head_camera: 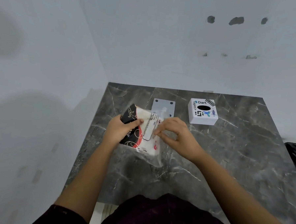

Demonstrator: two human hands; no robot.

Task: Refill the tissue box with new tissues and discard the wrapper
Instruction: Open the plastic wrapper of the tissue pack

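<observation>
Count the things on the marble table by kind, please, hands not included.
Tissue pack in its wrapper, held by the left hand and the right hand: 1
White tissue box with stickers: 1
Flat grey plate with holes: 1
Total: 3

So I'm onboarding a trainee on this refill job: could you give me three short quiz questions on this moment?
1. True or false: the tissue pack lies flat on the table, untouched.
2. Which hand grips the pack's dark printed end? A) left hand B) right hand
3. Fill in: the white tissue box stands with its oval opening facing ____.

Key: 1 false; 2 A; 3 up.
</observation>
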